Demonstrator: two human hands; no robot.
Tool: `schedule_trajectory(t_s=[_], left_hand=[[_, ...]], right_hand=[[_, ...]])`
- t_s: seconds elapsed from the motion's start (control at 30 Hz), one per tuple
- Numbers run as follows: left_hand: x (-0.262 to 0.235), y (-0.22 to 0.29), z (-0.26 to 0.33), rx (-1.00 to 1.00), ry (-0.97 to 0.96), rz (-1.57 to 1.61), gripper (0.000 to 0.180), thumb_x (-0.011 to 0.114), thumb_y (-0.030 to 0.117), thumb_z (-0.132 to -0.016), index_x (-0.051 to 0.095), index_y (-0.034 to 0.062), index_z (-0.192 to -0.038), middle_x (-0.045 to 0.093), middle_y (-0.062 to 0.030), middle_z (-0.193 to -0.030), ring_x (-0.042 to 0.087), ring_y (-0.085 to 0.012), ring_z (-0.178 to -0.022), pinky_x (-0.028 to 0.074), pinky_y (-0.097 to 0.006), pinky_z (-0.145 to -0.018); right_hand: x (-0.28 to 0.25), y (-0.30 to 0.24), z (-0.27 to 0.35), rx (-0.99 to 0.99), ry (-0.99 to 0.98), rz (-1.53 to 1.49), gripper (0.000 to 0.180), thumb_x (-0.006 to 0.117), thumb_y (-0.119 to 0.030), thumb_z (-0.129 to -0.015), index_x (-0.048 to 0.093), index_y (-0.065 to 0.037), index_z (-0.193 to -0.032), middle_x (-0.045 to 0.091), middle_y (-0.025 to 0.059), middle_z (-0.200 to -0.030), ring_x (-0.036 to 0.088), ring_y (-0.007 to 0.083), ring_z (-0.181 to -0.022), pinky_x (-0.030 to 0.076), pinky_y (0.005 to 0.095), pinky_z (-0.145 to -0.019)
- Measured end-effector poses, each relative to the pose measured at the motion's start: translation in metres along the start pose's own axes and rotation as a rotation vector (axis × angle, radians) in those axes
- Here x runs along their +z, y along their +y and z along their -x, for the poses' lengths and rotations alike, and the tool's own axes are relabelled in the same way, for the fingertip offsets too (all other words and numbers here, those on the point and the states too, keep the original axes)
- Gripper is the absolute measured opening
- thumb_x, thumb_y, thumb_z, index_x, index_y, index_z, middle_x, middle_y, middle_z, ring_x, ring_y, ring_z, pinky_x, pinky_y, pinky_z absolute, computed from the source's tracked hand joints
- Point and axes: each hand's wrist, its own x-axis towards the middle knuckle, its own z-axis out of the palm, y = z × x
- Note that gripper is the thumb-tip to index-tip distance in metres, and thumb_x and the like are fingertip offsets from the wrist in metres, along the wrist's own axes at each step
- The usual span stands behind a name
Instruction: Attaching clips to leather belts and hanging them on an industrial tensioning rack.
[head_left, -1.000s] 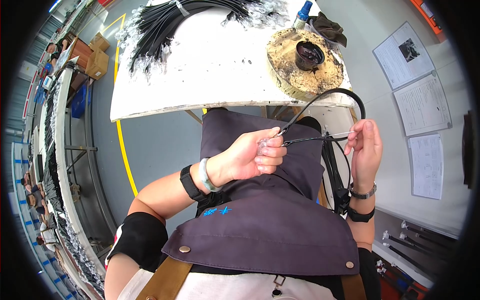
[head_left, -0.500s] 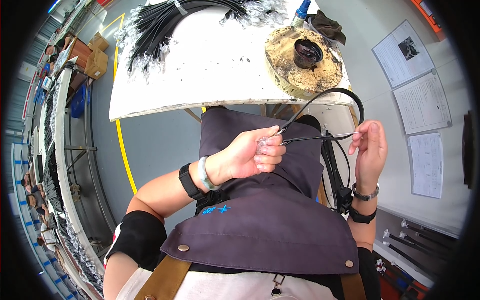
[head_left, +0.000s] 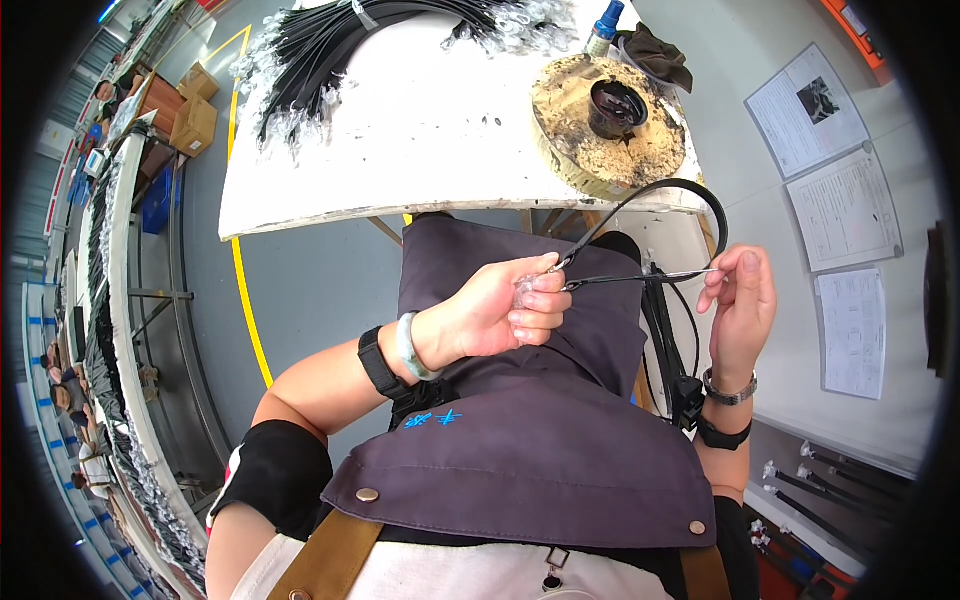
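Observation:
A narrow black strap (head_left: 722,215) bends in a loop over my lap. My left hand (head_left: 500,310) is closed around its two ends, where metal clasps and clear plastic wrap (head_left: 524,289) show between the fingers. On the right, my right hand (head_left: 742,300) pinches a thin, needle-like tool (head_left: 690,273) between thumb and fingertips. Its shaft lies along the lower run of the strap, pointing left; its exact tip is hard to make out. The dark apron (head_left: 520,450) lies beneath both hands.
Ahead stands a white table (head_left: 430,150) with a stained round block (head_left: 560,130) bearing a small pot of dark liquid (head_left: 617,108). Behind it are a blue-capped bottle (head_left: 603,30) and a dark cloth (head_left: 660,55). A bundle of black straps (head_left: 330,50) lies far left. Papers (head_left: 810,105) hang on the right wall.
My right hand and the thin tool have shifted very slightly. The left hand keeps its hold on the strap ends in the same place.

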Motion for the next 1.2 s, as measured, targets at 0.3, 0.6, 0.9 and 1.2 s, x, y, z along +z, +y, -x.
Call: schedule_trajectory(t_s=[0.3, 0.6, 0.9, 1.2], left_hand=[[0.004, 0.000, 0.001, -0.037, 0.010, 0.027, 0.038, 0.034, 0.034, -0.096, 0.034, 0.0151, -0.063, 0.029, 0.0062, -0.059, 0.025, -0.0059, -0.048, 0.024, -0.021, -0.043], [-0.003, -0.011, 0.008, -0.017, 0.039, -0.063, 0.037, 0.031, 0.033, -0.097, 0.034, 0.0158, -0.064, 0.030, 0.0060, -0.059, 0.023, -0.0056, -0.047, 0.024, -0.021, -0.044], [-0.003, -0.003, 0.005, -0.030, 0.050, -0.047, 0.037, 0.033, 0.036, -0.096, 0.035, 0.0167, -0.064, 0.029, 0.0066, -0.059, 0.023, -0.0054, -0.047, 0.022, -0.021, -0.043], [-0.004, 0.005, -0.001, 0.009, 0.041, -0.016, 0.038, 0.030, 0.033, -0.097, 0.033, 0.0156, -0.064, 0.028, 0.0057, -0.058, 0.022, -0.0065, -0.045, 0.023, -0.023, -0.044]], right_hand=[[-0.002, -0.013, -0.009, -0.056, 0.070, -0.108, 0.029, 0.034, -0.021, -0.098, 0.048, -0.001, -0.082, 0.048, 0.0060, -0.072, 0.047, 0.0087, -0.058, 0.043, 0.0201, -0.045], [-0.003, -0.025, -0.115, -0.273, 0.076, 0.124, 0.027, 0.041, -0.023, -0.096, 0.054, 0.000, -0.089, 0.056, 0.0048, -0.076, 0.050, 0.0068, -0.062, 0.043, 0.0191, -0.050], [-0.004, 0.011, -0.147, -0.215, -0.001, 0.203, 0.027, 0.045, -0.023, -0.094, 0.058, 0.000, -0.089, 0.058, 0.0032, -0.076, 0.050, 0.0061, -0.063, 0.043, 0.0185, -0.051], [-0.009, -0.006, -0.055, 0.020, -0.023, -0.132, 0.028, 0.039, -0.025, -0.096, 0.051, -0.003, -0.085, 0.052, 0.0045, -0.073, 0.047, 0.0070, -0.058, 0.042, 0.0201, -0.046]])
